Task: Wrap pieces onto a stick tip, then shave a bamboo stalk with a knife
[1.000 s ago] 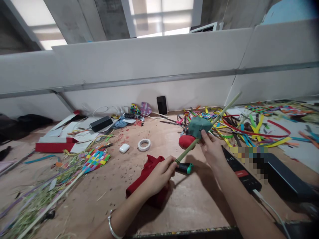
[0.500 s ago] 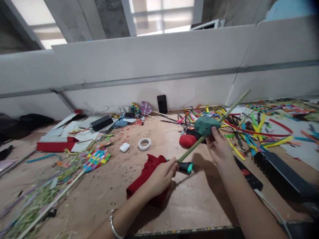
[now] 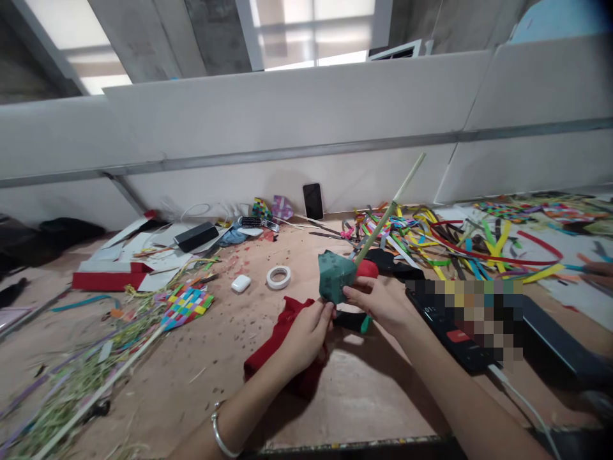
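A pale green stick (image 3: 383, 227) slants up and to the right, with a dark green wrapped piece (image 3: 335, 276) around its lower part. My left hand (image 3: 309, 332) is closed at the lower end, just under the green piece. The fingers of my right hand (image 3: 378, 303) are closed on the right side of the green piece. Beneath my left hand lies a red cloth (image 3: 272, 348). A black tool with green tips (image 3: 353, 321) rests on the table behind my hands. Behind the green piece a red rounded object (image 3: 368, 268) partly shows.
A tape roll (image 3: 278, 278) and a white case (image 3: 241, 283) sit left of centre. Colourful strips (image 3: 500, 246) cover the back right. A phone (image 3: 312, 201) leans on the partition. Another person's hand (image 3: 601, 273) shows at the right edge, beyond a black phone with a cable (image 3: 460, 335).
The green piece has moved left and down, close to my left hand, and my right hand has come in with it. The stick's top has shifted left. Another person's hand has appeared at right.
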{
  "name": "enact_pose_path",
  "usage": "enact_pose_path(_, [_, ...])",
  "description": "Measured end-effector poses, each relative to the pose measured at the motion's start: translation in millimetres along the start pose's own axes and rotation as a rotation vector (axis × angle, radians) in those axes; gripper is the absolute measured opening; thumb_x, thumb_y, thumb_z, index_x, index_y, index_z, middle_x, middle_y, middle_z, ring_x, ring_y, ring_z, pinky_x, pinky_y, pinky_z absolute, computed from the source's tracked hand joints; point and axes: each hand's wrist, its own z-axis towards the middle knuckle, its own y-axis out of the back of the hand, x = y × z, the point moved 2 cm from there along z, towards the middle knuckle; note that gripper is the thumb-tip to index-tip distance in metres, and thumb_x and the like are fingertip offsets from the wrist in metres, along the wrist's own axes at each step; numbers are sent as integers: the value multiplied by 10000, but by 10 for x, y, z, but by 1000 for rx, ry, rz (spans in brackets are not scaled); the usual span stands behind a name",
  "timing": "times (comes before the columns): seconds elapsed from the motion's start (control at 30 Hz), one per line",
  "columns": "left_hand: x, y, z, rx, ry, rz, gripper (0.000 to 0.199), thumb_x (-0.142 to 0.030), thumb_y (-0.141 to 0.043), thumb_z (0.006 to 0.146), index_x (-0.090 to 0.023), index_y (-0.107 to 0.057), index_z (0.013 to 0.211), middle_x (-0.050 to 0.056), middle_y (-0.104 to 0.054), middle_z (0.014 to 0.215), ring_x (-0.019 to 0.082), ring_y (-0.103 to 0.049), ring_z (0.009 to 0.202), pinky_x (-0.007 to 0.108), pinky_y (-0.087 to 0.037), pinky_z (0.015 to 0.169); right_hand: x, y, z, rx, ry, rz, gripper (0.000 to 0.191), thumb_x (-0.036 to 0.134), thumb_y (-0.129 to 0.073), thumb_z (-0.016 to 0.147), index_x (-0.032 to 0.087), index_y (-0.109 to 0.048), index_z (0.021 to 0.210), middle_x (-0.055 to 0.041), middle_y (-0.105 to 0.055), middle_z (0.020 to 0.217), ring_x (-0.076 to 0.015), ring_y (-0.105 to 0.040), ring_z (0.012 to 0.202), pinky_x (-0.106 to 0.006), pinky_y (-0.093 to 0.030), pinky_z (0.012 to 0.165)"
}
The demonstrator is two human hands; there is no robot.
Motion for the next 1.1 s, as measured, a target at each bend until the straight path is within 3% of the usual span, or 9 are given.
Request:
enact_pose_path(0.23, [-35,27,18,36,-32,83,393,-462,-264,870,-154,-432,693,-12,-461,626,83,-418,588,198,-321,562,37,85,34,-102,85,-93,341,315,-758,527,131,-684,804,-72,-672,852,-131,-619,725,-248,-507,702])
enact_pose_path(0.43, [-114,49,5,106,-106,194,403,-430,-218,889,-161,-511,828,-11,-500,662,92,-435,617,200,-314,594,73,218,71,-206,138,141,339,303,-775,518,159,-667,806,-32,-667,851,-110,-620,749,-238,-507,728])
enact_pose_path(0.53, [-160,75,-24,132,-121,275,402,-423,-219,890,-162,-508,792,-3,-527,691,97,-456,634,202,-312,599,198,356,78,-283,207,260,332,279,-788,500,166,-647,779,-8,-661,822,-96,-618,710,-222,-513,685])
enact_pose_path(0.63, [-224,171,-58,163,-113,363,394,-429,-240,885,-174,-522,784,-5,-542,700,102,-470,634,204,-312,601,340,550,64,-420,283,353,324,236,-798,477,174,-618,738,37,-640,735,-45,-583,615,-146,-490,576])
enact_pose_path(0.8, [-314,489,-88,159,-106,387,403,-478,-300,861,-207,-597,863,6,-613,795,125,-513,731,210,-342,665,507,834,16,-603,317,471,319,198,-802,460,154,-569,672,76,-559,582,5,-466,466,-85,-394,414])
enact_pose_path(0.9, [-328,619,-88,188,-103,375,390,-488,-342,844,-213,-617,863,7,-636,848,129,-531,777,207,-362,708,564,889,-6,-675,363,488,287,184,-781,509,160,-551,679,78,-564,604,1,-479,492,-88,-394,414])
enact_pose_path(1.1, [-347,703,-96,213,-57,350,372,-481,-380,828,-234,-648,901,-4,-658,910,133,-551,823,193,-392,751,581,993,-6,-729,422,530,231,224,-727,615,165,-514,682,91,-544,587,7,-475,495,-82,-419,446])
